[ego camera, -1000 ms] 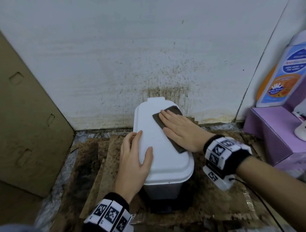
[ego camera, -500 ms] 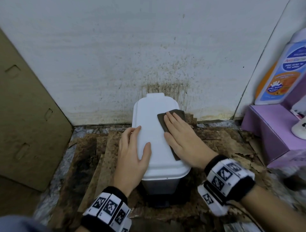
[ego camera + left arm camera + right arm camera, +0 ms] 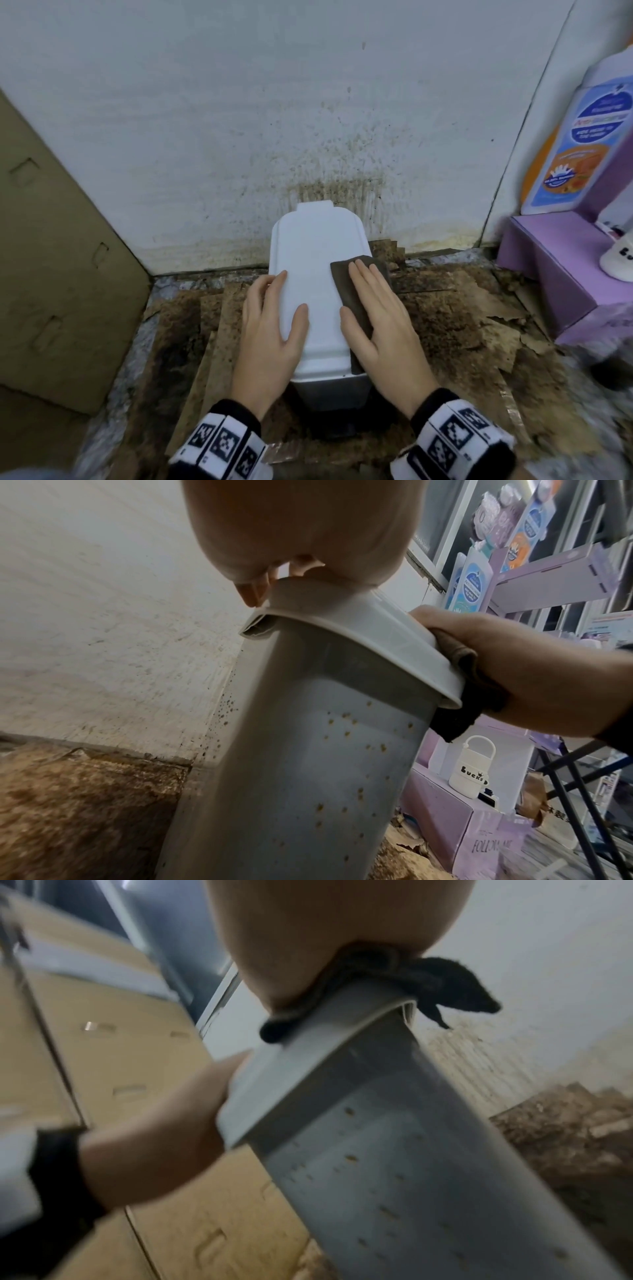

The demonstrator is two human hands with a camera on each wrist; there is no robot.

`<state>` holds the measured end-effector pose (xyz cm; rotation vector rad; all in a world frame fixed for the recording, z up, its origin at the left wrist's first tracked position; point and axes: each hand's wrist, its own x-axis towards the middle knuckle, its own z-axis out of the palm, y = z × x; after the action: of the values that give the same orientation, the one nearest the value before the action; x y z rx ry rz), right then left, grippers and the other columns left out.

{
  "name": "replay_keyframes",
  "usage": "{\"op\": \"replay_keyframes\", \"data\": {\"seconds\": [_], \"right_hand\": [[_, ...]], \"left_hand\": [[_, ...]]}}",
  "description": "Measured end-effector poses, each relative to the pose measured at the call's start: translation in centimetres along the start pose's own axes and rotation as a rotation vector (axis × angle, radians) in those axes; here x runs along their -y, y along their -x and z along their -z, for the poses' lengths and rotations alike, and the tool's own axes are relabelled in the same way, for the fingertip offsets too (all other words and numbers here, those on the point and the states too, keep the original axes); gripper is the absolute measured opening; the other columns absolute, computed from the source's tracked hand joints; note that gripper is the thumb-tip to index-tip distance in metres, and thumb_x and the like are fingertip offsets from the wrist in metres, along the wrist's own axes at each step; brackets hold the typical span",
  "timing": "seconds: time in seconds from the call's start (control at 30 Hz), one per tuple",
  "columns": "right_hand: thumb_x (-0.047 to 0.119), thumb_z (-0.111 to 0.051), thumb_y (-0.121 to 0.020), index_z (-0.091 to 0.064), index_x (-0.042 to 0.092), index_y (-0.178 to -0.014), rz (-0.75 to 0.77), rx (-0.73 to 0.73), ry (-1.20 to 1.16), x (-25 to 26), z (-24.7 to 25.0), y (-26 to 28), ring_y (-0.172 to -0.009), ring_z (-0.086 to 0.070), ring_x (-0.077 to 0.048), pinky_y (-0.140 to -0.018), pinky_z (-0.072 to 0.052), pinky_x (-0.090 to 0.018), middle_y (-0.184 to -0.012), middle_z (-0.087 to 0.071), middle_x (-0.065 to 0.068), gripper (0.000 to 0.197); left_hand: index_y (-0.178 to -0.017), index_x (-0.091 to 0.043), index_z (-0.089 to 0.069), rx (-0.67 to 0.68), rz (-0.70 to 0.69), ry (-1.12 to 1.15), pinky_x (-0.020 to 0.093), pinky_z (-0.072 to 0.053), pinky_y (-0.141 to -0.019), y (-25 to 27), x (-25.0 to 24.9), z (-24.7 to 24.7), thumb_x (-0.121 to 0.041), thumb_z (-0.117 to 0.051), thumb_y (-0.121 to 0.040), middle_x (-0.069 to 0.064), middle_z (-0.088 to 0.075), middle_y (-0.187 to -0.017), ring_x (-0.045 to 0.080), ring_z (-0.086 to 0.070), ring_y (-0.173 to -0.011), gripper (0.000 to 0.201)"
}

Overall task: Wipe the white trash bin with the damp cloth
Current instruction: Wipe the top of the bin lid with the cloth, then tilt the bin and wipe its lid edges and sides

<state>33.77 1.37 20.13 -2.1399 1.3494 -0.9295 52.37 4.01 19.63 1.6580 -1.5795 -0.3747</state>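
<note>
Bin: white trash bin [image 3: 317, 274] stands on the floor against the stained wall [image 3: 239, 120], lid down, on soggy brown cardboard [image 3: 445, 308].
Left hand: left hand [image 3: 270, 329] lies flat on the lid's left edge, fingers straight and spread, thumb on top; judged to be a brace so the light bin does not slide or tip under the wiping push.
Right hand: right hand [image 3: 376, 318] is flat, fingers together, pressing the cloth onto the lid's right side; an open palm spreads pressure over more cloth.
Cloth: damp cloth [image 3: 346, 291], dark brown, is trapped between palm and lid, its outer part hanging over the right rim (the left wrist view shows it drooping below the lid edge), so lid edge and top likely get wiped in one pass.
Bin side: grey wall [image 3: 308, 764] carries small orange-brown specks, apparently not yet wiped.
Stage: lid in hand; sides appear left to do.
Nearby: purple box [image 3: 555, 260] and a detergent bottle [image 3: 575, 144] stand right, apart from the bin.
</note>
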Motion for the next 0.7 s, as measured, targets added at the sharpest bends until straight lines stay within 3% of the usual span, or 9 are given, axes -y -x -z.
{"op": "replay_keyframes", "data": {"seconds": [0.1, 0.17, 0.23, 0.33, 0.43, 0.53, 0.6, 0.7], "right_hand": [[0.038, -0.036, -0.108, -0.018, 0.028, -0.161, -0.065, 0.012, -0.041, 0.1, -0.1, -0.1, -0.151, 0.002, 0.008, -0.122, -0.004, -0.019, -0.166, -0.007, 0.022, 0.057], [0.038, -0.036, -0.108, -0.014, 0.029, -0.161, -0.192, 0.009, -0.182, 0.1, 0.0, -0.1, -0.151, -0.003, 0.007, -0.125, -0.008, -0.024, -0.166, -0.007, 0.021, 0.058], [0.042, -0.035, -0.108, -0.014, 0.031, -0.161, -0.354, 0.014, -0.389, 0.0, 0.6, -0.2, -0.151, -0.013, 0.004, -0.124, -0.016, -0.027, -0.166, -0.014, 0.020, 0.058], [0.045, -0.034, -0.107, -0.021, 0.033, -0.160, -0.484, -0.004, -0.607, -0.9, 0.8, -0.1, -0.141, -0.030, 0.003, -0.112, -0.027, -0.021, -0.157, -0.029, 0.023, 0.055], [0.049, -0.036, -0.106, -0.030, 0.038, -0.157, -0.523, -0.052, -0.713, -2.1, -0.3, 0.4, -0.140, -0.039, 0.001, -0.114, -0.032, -0.025, -0.154, -0.037, 0.024, 0.052], [0.061, -0.042, -0.098, -0.036, 0.044, -0.152, -0.530, -0.069, -0.788, -2.8, -1.3, 0.3, -0.138, -0.045, -0.004, -0.118, -0.037, -0.041, -0.152, -0.045, 0.023, 0.057], [0.065, -0.043, -0.093, -0.038, 0.044, -0.151, -0.540, -0.084, -0.813, -3.1, -1.1, 0.1, -0.138, -0.046, -0.005, -0.118, -0.037, -0.043, -0.151, -0.047, 0.022, 0.063], [0.056, -0.042, -0.101, -0.040, 0.041, -0.151, -0.539, -0.096, -0.852, -2.4, -1.3, 0.0, -0.136, -0.048, -0.005, -0.118, -0.037, -0.042, -0.149, -0.049, 0.021, 0.053]], "left_hand": [[-0.152, -0.023, -0.037, 0.015, 0.010, 0.002, 0.020, -0.025, -0.111, 0.0, -0.2, 0.2, -0.059, -0.036, -0.093, -0.015, -0.029, -0.146, 0.005, -0.030, -0.139, 0.069], [-0.153, -0.023, -0.037, 0.031, 0.011, -0.006, 0.023, -0.025, -0.112, 0.0, -0.1, 0.3, -0.056, -0.038, -0.096, -0.015, -0.028, -0.147, 0.006, -0.030, -0.140, 0.066], [-0.153, -0.023, -0.037, 0.038, 0.014, -0.001, 0.021, -0.024, -0.112, 0.0, -0.2, 0.5, -0.053, -0.040, -0.097, -0.016, -0.028, -0.146, 0.006, -0.029, -0.141, 0.063], [-0.153, -0.024, -0.037, 0.044, 0.022, 0.018, 0.013, -0.019, -0.110, 0.1, -0.3, 0.4, -0.054, -0.039, -0.097, -0.019, -0.028, -0.145, 0.002, -0.027, -0.140, 0.064], [-0.153, -0.023, -0.037, 0.045, 0.026, 0.011, 0.005, -0.016, -0.107, 0.0, -0.4, 0.6, -0.054, -0.039, -0.098, -0.017, -0.028, -0.145, 0.001, -0.026, -0.139, 0.064], [-0.154, -0.022, -0.035, 0.075, 0.021, -0.031, 0.012, -0.017, -0.109, -0.1, -0.5, 1.1, -0.051, -0.041, -0.104, -0.014, -0.027, -0.146, 0.002, -0.026, -0.138, 0.058], [-0.153, -0.023, -0.036, 0.093, 0.018, -0.033, 0.010, -0.017, -0.107, -0.2, -0.8, 1.2, -0.048, -0.041, -0.104, -0.014, -0.028, -0.144, -0.001, -0.026, -0.133, 0.055], [-0.150, -0.024, -0.038, 0.062, 0.018, -0.074, 0.022, -0.021, -0.113, -0.3, -0.5, 2.0, -0.051, -0.037, -0.104, -0.014, -0.030, -0.140, -0.001, -0.024, -0.131, 0.054]]}}
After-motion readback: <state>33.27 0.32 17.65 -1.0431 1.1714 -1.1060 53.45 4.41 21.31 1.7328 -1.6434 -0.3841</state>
